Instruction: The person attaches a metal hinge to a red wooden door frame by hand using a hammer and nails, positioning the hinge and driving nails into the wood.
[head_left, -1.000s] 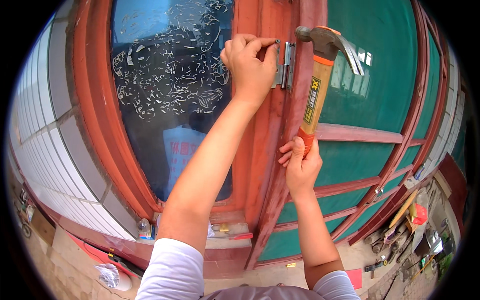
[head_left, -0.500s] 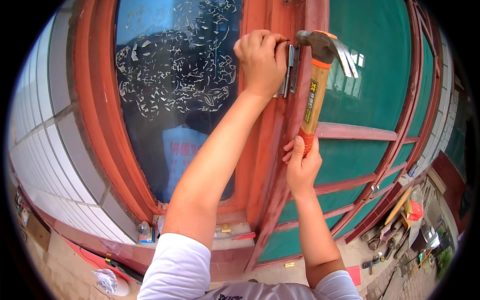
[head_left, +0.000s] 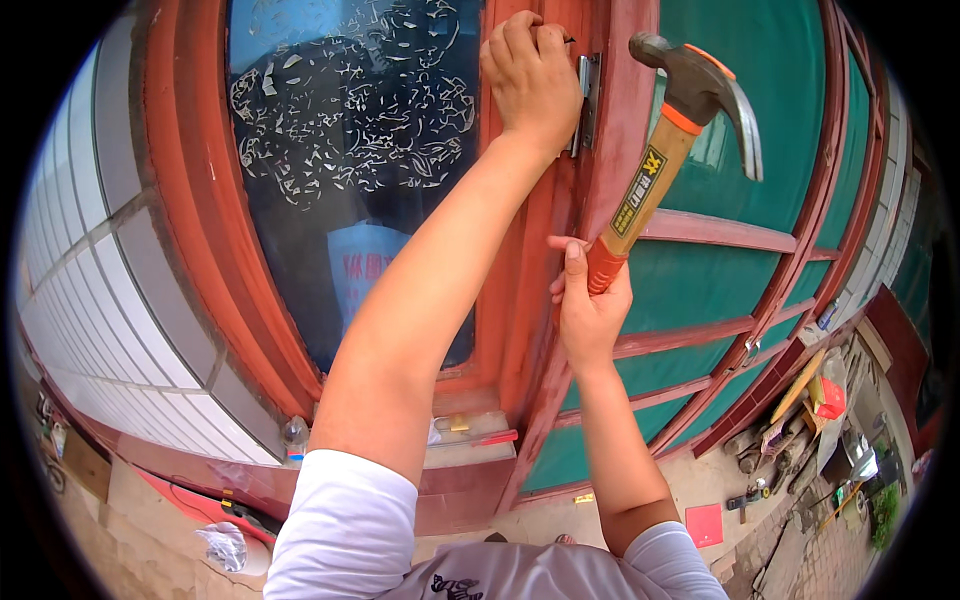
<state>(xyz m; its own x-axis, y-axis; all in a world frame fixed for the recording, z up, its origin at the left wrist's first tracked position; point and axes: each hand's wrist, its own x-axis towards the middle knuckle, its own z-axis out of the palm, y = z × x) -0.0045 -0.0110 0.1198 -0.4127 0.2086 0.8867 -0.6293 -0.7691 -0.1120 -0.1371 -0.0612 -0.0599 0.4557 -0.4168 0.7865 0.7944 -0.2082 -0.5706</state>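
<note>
My right hand (head_left: 593,305) grips a claw hammer (head_left: 636,190) low on its red grip. Its wooden handle leans right, and the steel head is raised in front of the green-paned door (head_left: 730,130), claw pointing right. Up at the red window frame (head_left: 560,200), my left hand (head_left: 533,95) is closed beside a metal hinge (head_left: 588,95), its fingers pinched near the hinge's upper end. A small dark tip shows at those fingertips; what it belongs to is too small to tell. The hammer head is apart from the left hand and the hinge.
Left of the frame is a window pane (head_left: 350,130) with peeling white scraps. A sill (head_left: 470,455) below carries small items, including a clear bottle (head_left: 295,438). Stacked wood (head_left: 790,450) and a red square (head_left: 704,525) are at lower right; a white bucket (head_left: 235,550) stands lower left.
The hammer head has swung away from the hinge to the right, its handle now tilting more. My left hand stays by the hinge, appearing higher as the view has shifted.
</note>
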